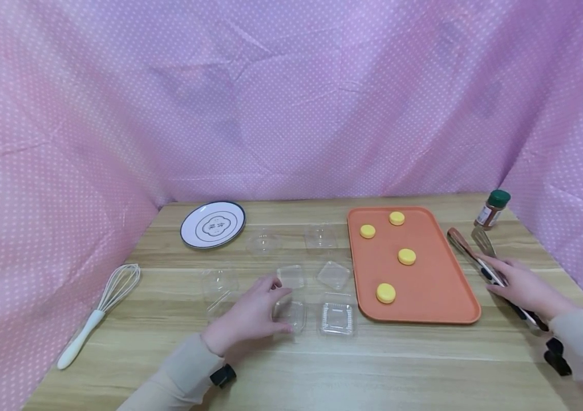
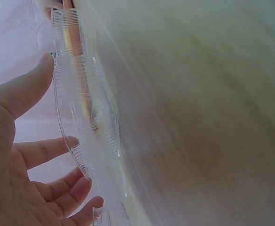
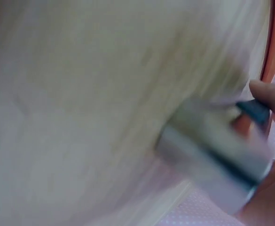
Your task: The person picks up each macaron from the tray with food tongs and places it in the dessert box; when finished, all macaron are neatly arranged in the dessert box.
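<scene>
My left hand point(image 1: 250, 314) is at a small clear plastic box point(image 1: 291, 315), its thumb and fingers spread along the near side. In the left wrist view the thumb point(image 2: 31, 87) and fingers lie apart along the clear rim point(image 2: 62, 117). On the right, my right hand point(image 1: 525, 285) grips metal tongs point(image 1: 502, 279) with brown tips and black grips. The right wrist view shows the blurred metal end of the tongs point(image 3: 212, 150) below the thumb. A slotted spatula point(image 1: 484, 242) lies beside them, partly hidden by the hand.
Right of centre, an orange tray point(image 1: 430, 291) bears several round yellow cakes point(image 1: 407, 257). More clear boxes and lids point(image 1: 337, 318) lie in the middle. A white plate point(image 1: 213, 224) is at back left, a whisk point(image 1: 98, 314) at left, a green-capped jar point(image 1: 493, 209) at back right.
</scene>
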The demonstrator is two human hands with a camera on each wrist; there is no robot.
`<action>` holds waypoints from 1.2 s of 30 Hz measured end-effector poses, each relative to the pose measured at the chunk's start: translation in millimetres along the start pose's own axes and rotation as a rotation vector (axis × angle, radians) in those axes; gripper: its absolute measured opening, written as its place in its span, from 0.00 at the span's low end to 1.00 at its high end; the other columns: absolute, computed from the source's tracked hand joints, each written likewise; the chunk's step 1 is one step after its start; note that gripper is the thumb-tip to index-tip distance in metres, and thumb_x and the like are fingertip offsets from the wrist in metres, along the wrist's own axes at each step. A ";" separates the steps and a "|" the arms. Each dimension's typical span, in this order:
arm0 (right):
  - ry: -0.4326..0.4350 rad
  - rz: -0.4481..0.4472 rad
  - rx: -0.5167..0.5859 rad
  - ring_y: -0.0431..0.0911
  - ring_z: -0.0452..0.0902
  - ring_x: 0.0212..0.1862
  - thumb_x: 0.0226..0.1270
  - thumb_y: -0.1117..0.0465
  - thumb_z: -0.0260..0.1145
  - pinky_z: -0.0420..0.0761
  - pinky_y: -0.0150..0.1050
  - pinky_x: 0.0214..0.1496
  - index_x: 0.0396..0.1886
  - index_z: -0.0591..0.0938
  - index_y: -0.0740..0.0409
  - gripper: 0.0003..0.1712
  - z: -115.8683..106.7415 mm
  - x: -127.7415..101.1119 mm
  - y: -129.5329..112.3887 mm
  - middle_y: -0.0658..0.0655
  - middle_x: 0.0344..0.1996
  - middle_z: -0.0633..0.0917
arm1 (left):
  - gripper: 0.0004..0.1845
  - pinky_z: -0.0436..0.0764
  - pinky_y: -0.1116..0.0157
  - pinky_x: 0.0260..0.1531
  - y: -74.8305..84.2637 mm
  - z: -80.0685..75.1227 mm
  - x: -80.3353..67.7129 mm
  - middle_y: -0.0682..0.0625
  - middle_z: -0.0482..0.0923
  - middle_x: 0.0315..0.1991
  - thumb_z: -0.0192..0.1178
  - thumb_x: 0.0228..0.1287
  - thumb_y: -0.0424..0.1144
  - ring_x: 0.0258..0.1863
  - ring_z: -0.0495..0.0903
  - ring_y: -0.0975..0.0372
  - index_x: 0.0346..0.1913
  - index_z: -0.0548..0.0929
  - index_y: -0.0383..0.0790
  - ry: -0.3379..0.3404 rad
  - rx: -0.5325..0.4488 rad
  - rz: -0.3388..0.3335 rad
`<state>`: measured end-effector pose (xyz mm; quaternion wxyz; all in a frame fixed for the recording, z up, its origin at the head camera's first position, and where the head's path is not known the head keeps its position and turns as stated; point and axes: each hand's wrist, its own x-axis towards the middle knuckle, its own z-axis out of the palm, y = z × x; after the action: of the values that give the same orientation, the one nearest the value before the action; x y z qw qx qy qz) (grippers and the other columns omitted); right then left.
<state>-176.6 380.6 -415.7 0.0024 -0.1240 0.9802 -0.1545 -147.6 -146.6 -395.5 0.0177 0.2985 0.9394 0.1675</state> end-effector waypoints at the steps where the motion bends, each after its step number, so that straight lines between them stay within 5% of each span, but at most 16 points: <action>1: 0.001 -0.001 -0.008 0.78 0.68 0.48 0.56 0.64 0.68 0.72 0.69 0.44 0.69 0.60 0.65 0.42 0.0 -0.5 0.0 0.85 0.49 0.70 | 0.39 0.77 0.59 0.49 0.0 0.2 -0.1 0.48 0.70 0.49 0.73 0.43 0.56 0.47 0.70 0.59 0.57 0.78 0.38 -0.001 0.000 0.000; 10: 0.051 -0.010 0.033 0.73 0.72 0.43 0.55 0.67 0.67 0.74 0.65 0.39 0.70 0.61 0.62 0.42 -0.4 -3.6 -0.9 0.82 0.44 0.73 | 0.39 0.76 0.62 0.44 -0.2 1.1 -0.4 0.50 0.68 0.45 0.73 0.42 0.56 0.44 0.67 0.61 0.57 0.78 0.37 -0.006 0.003 -0.011; 17: 0.138 -0.025 0.050 0.72 0.72 0.41 0.50 0.70 0.68 0.74 0.64 0.37 0.64 0.66 0.69 0.39 0.8 -5.6 0.1 0.82 0.42 0.76 | 0.38 0.75 0.65 0.40 0.6 0.6 0.6 0.50 0.67 0.43 0.73 0.44 0.56 0.41 0.67 0.61 0.56 0.78 0.37 -0.015 0.011 -0.005; 26: 0.095 0.050 0.068 0.76 0.70 0.42 0.53 0.68 0.66 0.72 0.69 0.39 0.66 0.60 0.73 0.42 -8.5 -9.0 -0.2 0.87 0.46 0.70 | 0.39 0.75 0.64 0.42 1.6 -0.4 0.9 0.51 0.68 0.42 0.73 0.43 0.56 0.41 0.67 0.61 0.57 0.78 0.37 -0.023 0.017 -0.005; 36: 0.212 0.017 0.094 0.70 0.73 0.39 0.51 0.69 0.67 0.74 0.60 0.34 0.64 0.62 0.76 0.40 -12.7 -11.1 -4.7 0.84 0.46 0.73 | 0.38 0.77 0.61 0.46 1.8 -1.4 1.0 0.49 0.70 0.45 0.72 0.44 0.56 0.44 0.69 0.60 0.58 0.77 0.37 -0.042 0.019 -0.016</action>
<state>-165.3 382.8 -402.5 -0.0940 -0.0986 0.9676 -0.2125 -147.7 -145.0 -393.6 0.0357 0.2947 0.9427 0.1523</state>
